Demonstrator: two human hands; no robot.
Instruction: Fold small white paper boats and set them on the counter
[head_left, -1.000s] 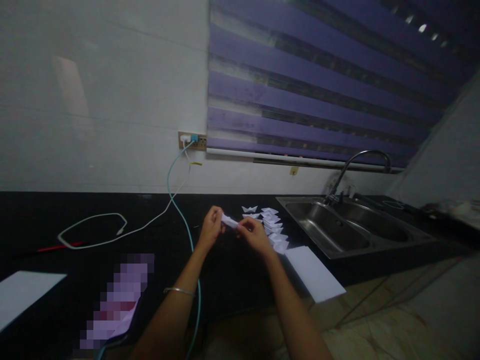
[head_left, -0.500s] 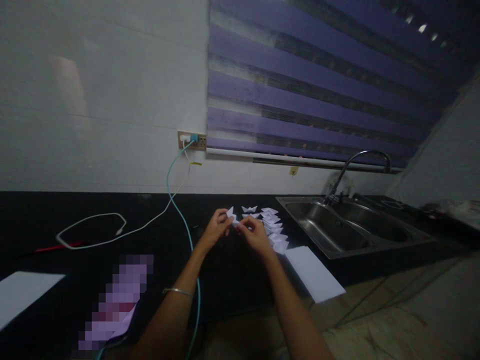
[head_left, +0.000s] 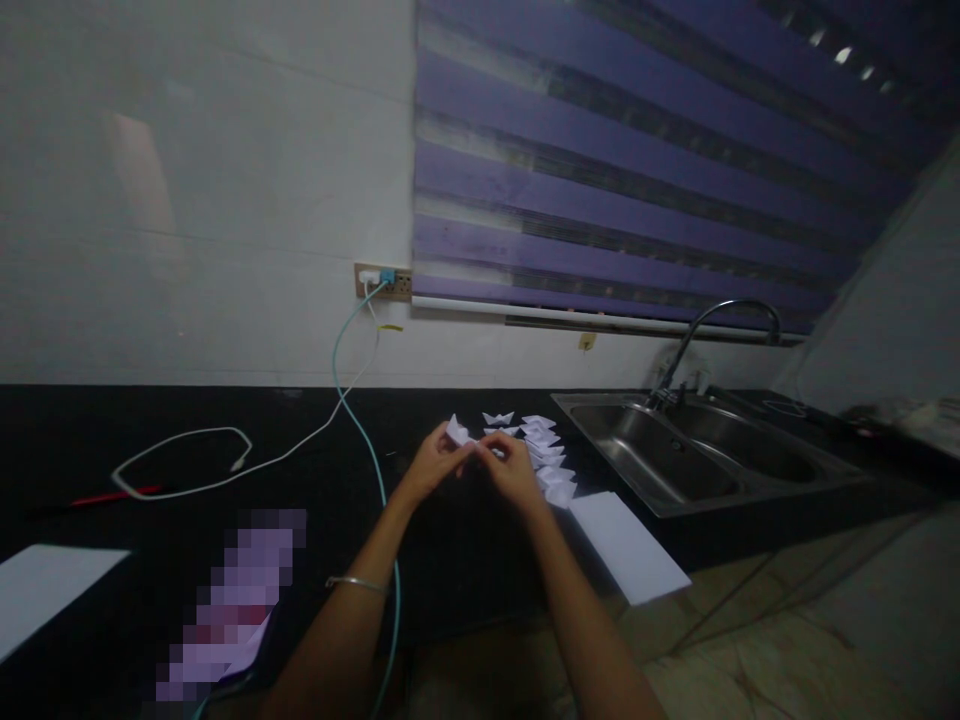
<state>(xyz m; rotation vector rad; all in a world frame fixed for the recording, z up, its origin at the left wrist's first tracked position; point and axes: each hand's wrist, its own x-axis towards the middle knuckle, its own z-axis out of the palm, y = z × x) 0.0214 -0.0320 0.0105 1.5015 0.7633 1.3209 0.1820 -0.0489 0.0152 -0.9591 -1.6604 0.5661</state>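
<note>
A small folded white paper boat (head_left: 457,432) is held between my two hands above the dark counter. My left hand (head_left: 433,462) grips its left side, with the thumb along the near edge. The fingertips of my right hand (head_left: 507,464) pinch its right end. Just beyond and to the right, several more white paper boats (head_left: 546,452) lie in a loose column, partly hidden by my right hand. Another paper boat (head_left: 499,419) sits behind my hands. Beside my right forearm lies a stack of white paper (head_left: 628,550), reaching over the counter's front edge.
A steel double sink (head_left: 675,455) with a curved faucet (head_left: 705,325) is set at the right. A teal cable (head_left: 367,440) runs under my left forearm from the wall outlet (head_left: 384,283). Left are a white cable (head_left: 180,432), a red pen-like object (head_left: 112,495) and white paper (head_left: 52,590).
The paper boat has tilted and shifted slightly left and down. My left thumb has moved over toward my right fingertips, while my right hand stays almost where it was.
</note>
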